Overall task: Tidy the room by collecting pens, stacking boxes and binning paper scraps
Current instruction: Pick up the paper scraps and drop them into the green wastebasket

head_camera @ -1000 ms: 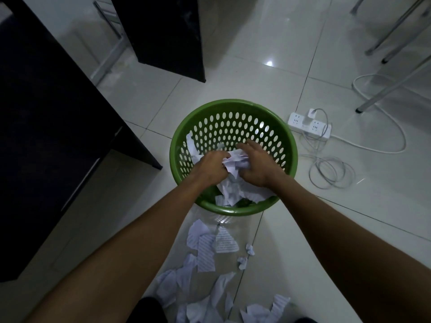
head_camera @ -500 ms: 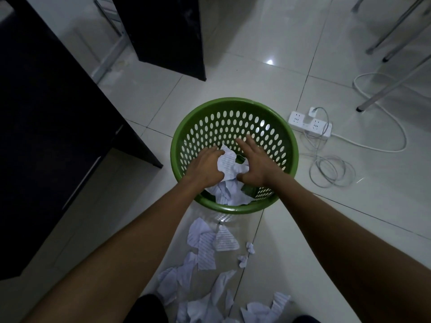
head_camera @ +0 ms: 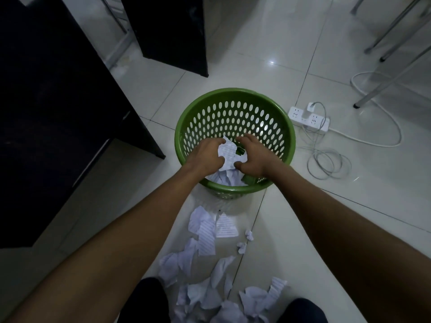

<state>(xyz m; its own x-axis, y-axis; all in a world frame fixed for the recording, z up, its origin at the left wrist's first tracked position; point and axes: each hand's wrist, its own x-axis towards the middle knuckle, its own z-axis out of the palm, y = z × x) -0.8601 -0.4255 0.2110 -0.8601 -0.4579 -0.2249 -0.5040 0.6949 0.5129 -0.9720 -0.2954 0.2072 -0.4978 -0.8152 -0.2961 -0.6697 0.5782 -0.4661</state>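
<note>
- We cannot read the print on the scrap [head_camera: 227, 152] between the left hand [head_camera: 205, 157] and the right hand [head_camera: 254, 159]; it is too small.
- Both hands cover part of it, and we cannot tell whether the right hand's grip closes on it.
- The bottom of the basket [head_camera: 233, 94] is hidden under paper and hands.
- The paper heap [head_camera: 210, 299] runs off the bottom edge.
- The dark furniture [head_camera: 46, 113] and the metal legs [head_camera: 396, 19] are cut off by the frame.
</note>
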